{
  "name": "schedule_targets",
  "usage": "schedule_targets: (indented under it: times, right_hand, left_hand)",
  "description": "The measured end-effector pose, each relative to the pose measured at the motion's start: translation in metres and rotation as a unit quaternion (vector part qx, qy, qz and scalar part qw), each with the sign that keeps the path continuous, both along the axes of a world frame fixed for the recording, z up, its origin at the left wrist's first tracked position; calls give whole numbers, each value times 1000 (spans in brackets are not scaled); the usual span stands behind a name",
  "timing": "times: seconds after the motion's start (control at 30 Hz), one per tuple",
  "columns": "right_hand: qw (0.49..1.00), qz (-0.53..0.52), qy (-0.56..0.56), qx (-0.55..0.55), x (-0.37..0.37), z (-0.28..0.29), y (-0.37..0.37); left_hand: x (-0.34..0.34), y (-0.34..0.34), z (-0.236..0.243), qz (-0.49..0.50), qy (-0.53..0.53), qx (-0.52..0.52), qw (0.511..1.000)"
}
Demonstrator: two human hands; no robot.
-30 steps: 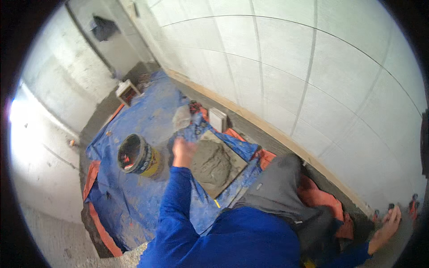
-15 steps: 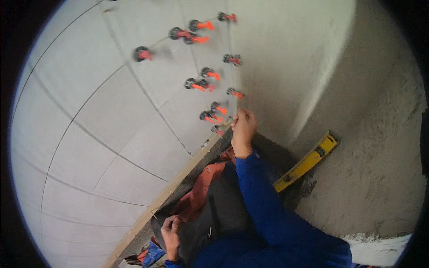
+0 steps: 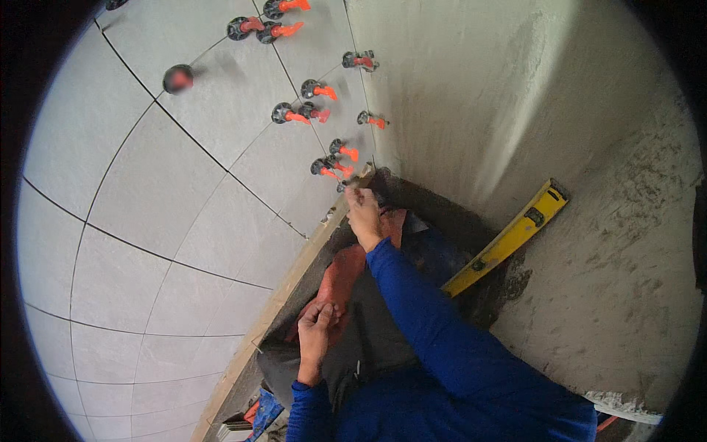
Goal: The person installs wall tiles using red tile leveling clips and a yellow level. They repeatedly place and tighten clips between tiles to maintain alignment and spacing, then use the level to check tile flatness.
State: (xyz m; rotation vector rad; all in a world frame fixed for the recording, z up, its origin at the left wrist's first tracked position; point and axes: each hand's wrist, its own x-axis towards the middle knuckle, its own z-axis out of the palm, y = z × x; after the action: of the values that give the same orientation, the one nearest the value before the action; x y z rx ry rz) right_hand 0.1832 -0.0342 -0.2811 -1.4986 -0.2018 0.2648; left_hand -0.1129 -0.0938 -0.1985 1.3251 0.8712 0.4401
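Note:
At the lower edge of the tiled wall [image 3: 191,140], my right hand [image 3: 364,221] has its fingers closed at the lowest tile levelling clip [image 3: 342,187]. The clip's black disc shows beside the fingertips, while its handle is hidden by them. Several more levelling clips with black discs and orange-red handles sit on the tile joints above, among them one [image 3: 282,113] to the upper left. Lower down, my left hand [image 3: 315,335] is held in front of reddish fabric [image 3: 345,276], its fingers curled together. Whatever they may hold cannot be made out.
A wooden batten [image 3: 276,303] runs slantwise along the bottom of the tiles. The plastered wall [image 3: 442,96] meets the tiles in a corner. On the right, a yellow spirit level [image 3: 508,239] lies at a slant. Stacked flat pieces [image 3: 234,431] are at the bottom left.
My right hand has moved left and its fingers have come to the lowest clip. My left hand has risen and shifted right. The view has shifted, so the clips appear higher and further left.

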Motion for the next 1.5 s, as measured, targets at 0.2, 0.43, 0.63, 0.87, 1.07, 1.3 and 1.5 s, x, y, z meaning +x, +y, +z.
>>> schedule_targets:
  times: [0.2,0.43,0.63,0.87,1.07,1.3,1.5]
  right_hand:
    - [996,32,-79,-13,-18,-17,1]
    - [991,113,-21,-66,-32,-7,-2]
    - [985,120,-44,-116,-21,13,-11]
    - [986,152,67,-21,-3,35,-42]
    - [992,125,11,-7,12,41,-45]
    - [986,60,-147,-52,18,29,-38]
    - [979,75,-176,-72,23,24,-32]
  left_hand:
    - [4,32,-4,-15,99,62,993]
    - [49,65,2,-92,73,78,990]
    - [107,84,12,-133,24,63,989]
    - [129,84,-11,-80,-21,-45,996]
    - [211,84,-25,2,-163,-177,971]
    - [273,112,-38,73,-42,-81,993]
    - [284,110,-25,125,53,1,991]
